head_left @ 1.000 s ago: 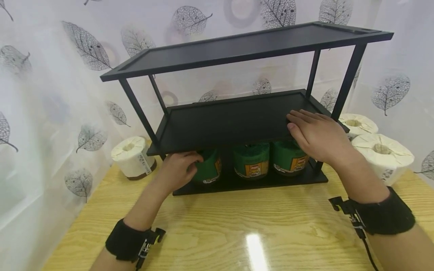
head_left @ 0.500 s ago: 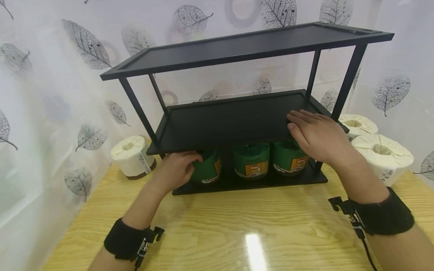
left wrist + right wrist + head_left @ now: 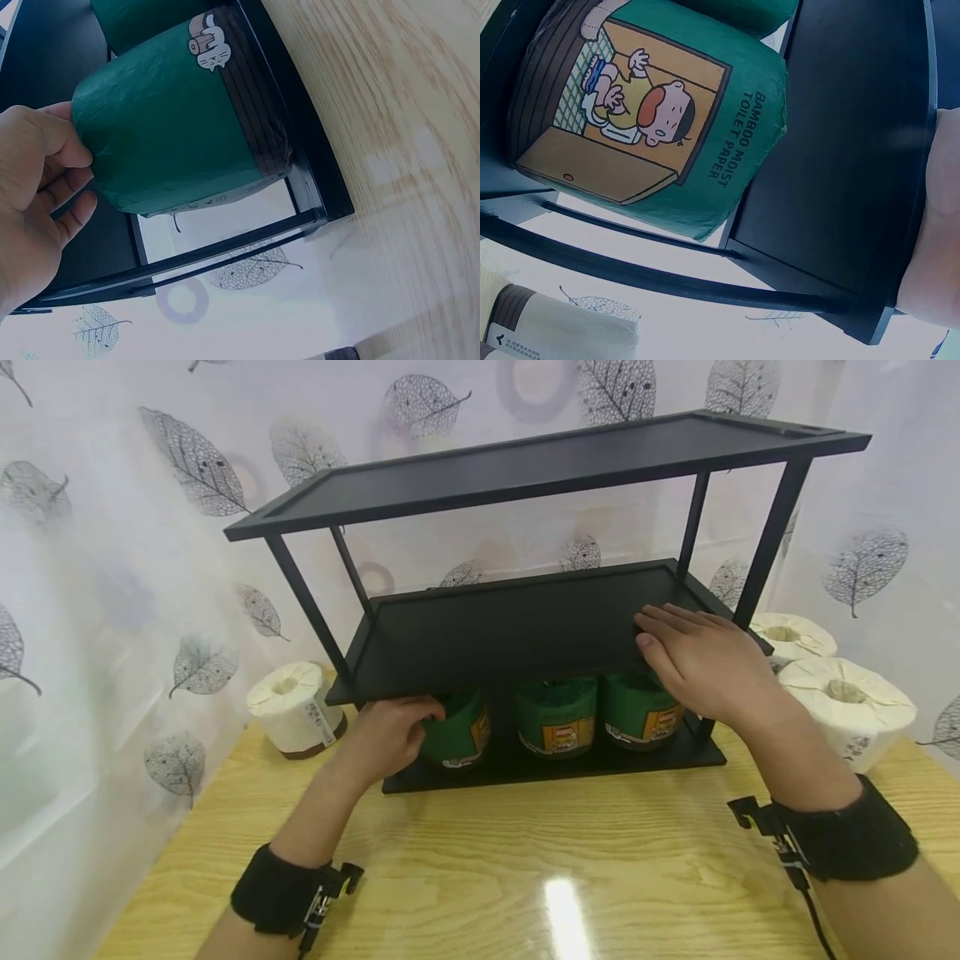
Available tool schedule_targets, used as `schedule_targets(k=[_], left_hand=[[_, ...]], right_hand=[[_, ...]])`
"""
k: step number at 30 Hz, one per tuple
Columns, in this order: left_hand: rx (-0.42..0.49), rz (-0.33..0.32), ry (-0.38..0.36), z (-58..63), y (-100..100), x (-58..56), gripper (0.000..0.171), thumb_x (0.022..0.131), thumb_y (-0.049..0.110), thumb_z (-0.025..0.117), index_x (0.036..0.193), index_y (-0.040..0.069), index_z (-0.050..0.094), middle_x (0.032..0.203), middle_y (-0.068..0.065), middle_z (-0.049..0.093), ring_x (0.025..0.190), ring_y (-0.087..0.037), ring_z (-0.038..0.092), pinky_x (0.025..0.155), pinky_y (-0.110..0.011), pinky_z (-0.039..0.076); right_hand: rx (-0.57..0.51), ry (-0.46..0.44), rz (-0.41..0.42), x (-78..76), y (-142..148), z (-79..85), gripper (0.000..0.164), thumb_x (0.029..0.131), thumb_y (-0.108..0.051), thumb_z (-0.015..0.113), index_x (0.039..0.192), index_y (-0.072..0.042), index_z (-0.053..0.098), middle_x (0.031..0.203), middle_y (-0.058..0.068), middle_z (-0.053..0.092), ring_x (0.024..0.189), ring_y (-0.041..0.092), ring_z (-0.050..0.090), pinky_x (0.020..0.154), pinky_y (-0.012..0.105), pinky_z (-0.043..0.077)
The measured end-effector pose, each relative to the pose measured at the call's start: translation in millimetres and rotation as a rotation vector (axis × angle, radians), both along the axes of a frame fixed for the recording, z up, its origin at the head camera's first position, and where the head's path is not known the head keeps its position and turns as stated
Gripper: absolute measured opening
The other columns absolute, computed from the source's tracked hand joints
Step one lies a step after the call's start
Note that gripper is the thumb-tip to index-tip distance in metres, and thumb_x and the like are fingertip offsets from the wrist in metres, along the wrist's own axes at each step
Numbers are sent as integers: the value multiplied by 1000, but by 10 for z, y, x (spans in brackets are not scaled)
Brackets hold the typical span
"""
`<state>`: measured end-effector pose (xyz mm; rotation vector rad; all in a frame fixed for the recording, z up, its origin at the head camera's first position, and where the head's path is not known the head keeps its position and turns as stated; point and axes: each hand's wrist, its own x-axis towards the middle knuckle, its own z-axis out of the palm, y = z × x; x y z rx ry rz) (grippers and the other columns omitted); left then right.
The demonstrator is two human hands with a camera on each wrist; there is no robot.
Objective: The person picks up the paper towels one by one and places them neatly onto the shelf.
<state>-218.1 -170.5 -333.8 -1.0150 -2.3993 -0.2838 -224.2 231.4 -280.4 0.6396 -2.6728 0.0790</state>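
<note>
My left hand reaches under the middle shelf of a black rack. Its thumb and fingers pinch the upper edge of a green-wrapped toilet paper roll, which stands at the left end of the bottom shelf. On the middle shelf's right front edge rests my right hand, fingers extended and flat. Beneath it stands another green toilet paper roll, printed with a cartoon figure. A third green roll stands between them. The left roll's top is partly hidden by the shelf.
Cream-wrapped toilet paper rolls stand beside the rack: one roll at left, a near roll and a far roll at right. The rack's top panel overhangs the shelves. Behind hangs a leaf-patterned curtain; below is a wooden table.
My left hand and the left green roll have shifted very slightly left. My right hand stays in place on the shelf.
</note>
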Motion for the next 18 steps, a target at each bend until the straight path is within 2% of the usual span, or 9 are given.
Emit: schedule_targets(k=[4,8,12,18], left_hand=[[-2,3,27,-36,9,0,25,82,-6,60,96,11,72,96,-5,72,73,-17,61,57,-32,49],[-19,6,72,-57,30,-5,14,83,7,67,96,10,70,94,-5,69,74,-19,59,62,-35,50],[-28,7,113,-61,88,2,19,84,17,73,100,8,69,96,-6,68,81,-23,62,70,-39,53],[-10,-13,145,-70,160,-1,12,84,8,75,96,8,71,93,-6,70,82,-23,64,74,-40,53]], right_hand=[[3,-3,-1,-1,5,-8,51,109,-32,31,144,0,51,151,21,46,140,40,43,114,53,34],[2,-7,-4,-1,3,-10,51,109,-33,31,144,0,50,151,21,46,140,40,42,114,54,33],[1,-3,-3,-3,2,-11,51,109,-32,31,144,0,51,151,21,46,140,40,43,114,54,34],[-4,16,5,-12,6,-9,50,109,-32,33,143,0,51,150,21,48,139,40,44,113,53,35]])
